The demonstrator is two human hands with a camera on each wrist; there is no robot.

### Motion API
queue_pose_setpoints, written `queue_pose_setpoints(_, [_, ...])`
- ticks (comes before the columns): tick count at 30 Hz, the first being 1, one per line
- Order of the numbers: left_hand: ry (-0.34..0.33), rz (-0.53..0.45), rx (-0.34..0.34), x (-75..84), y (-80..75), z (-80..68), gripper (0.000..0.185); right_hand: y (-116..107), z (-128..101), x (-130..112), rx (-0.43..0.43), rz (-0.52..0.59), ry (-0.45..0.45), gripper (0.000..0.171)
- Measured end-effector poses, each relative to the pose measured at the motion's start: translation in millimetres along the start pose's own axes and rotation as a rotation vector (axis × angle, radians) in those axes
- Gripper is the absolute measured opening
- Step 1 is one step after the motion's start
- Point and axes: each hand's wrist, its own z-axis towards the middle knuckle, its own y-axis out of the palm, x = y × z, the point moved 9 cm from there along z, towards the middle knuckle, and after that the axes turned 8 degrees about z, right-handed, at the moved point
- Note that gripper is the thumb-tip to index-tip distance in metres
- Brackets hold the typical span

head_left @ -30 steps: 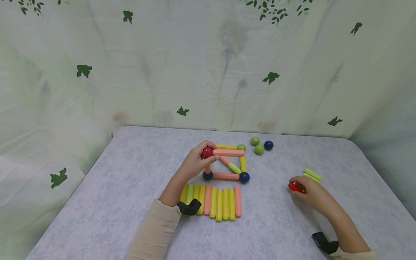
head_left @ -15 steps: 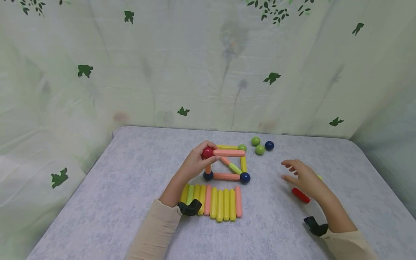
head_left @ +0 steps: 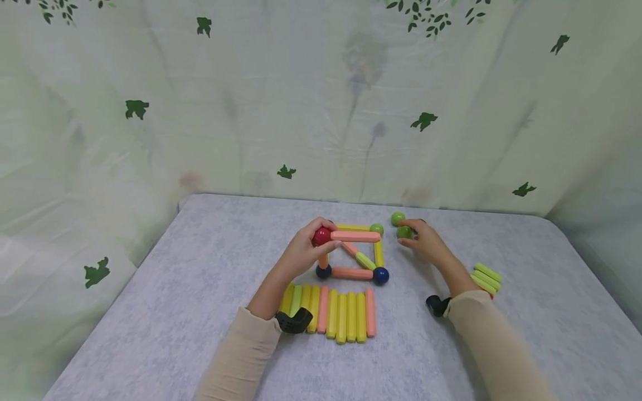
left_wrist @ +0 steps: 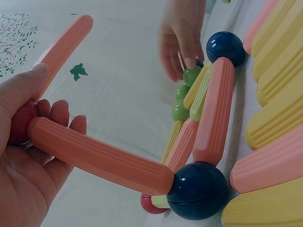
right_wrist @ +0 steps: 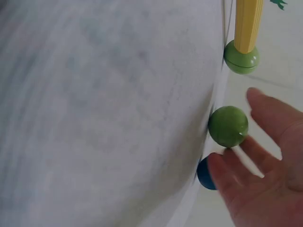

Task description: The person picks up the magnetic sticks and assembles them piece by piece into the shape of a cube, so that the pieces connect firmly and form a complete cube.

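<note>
My left hand point(head_left: 300, 255) holds a red ball point(head_left: 321, 236) between thumb and fingers. From that ball a pink magnetic stick point(head_left: 355, 236) sticks out to the right in the head view. A second pink stick point(left_wrist: 102, 156) runs from it down to a navy ball point(left_wrist: 198, 191), a corner of the frame of sticks and balls on the table. My right hand point(head_left: 430, 245) reaches around a loose green ball point(right_wrist: 228, 126), thumb and fingers spread and the thumb apart from it. Just behind the fingers is a loose navy ball point(right_wrist: 206, 175), partly hidden.
Yellow, pink and light green sticks point(head_left: 346, 317) lie in a row in front of the frame. Another green ball point(head_left: 398, 218) sits at the back. Several yellow-green sticks point(head_left: 486, 277) lie on the right, with a red stick mostly hidden by the right sleeve.
My right hand let go of the red stick on the right side, then moved left and away from me to the loose balls. My left hand stays on the red ball.
</note>
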Motion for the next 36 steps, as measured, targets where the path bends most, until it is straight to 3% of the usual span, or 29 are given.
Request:
queue_pose_setpoints(5, [0.000,0.003,0.005,8.0,-1.8,-2.0,0.022,3.6,1.6,4.9,-0.022,-0.047,0.028,0.038])
queue_pose_setpoints(9, [-0.003,0.005,0.007,9.6,-2.1,-2.4,0.022,-2.0,-7.3,0.3,0.018,0.018,0.018,0.041])
queue_pose_setpoints(15, [-0.006,0.004,0.002,8.1,-0.9,-2.1,0.023,-16.1,-35.1,-32.4,0.097,0.250,-0.090,0.047])
queue_pose_setpoints(21, [-0.006,-0.033,-0.006,-6.0,2.9,1.0,0.024,-17.5,-65.4,-76.6,0.078,0.431,-0.269,0.042])
queue_pose_setpoints(25, [-0.011,-0.027,-0.001,-20.4,6.3,4.7,0.026,-15.0,-78.7,-96.5,0.059,0.496,-0.367,0.040])
queue_pose_setpoints(28, [0.002,-0.019,0.003,-21.6,6.4,4.5,0.026,-13.0,-82.2,-103.0,0.058,0.504,-0.392,0.041])
queue_pose_setpoints(35, [-0.001,0.012,0.005,10.1,0.5,-2.7,0.022,-13.0,-93.0,-96.4,0.091,0.457,-0.328,0.056])
queue_pose_setpoints(36, [0.005,0.010,0.007,9.2,0.8,-2.4,0.022,-13.2,-97.4,-93.6,0.108,0.442,-0.314,0.058])
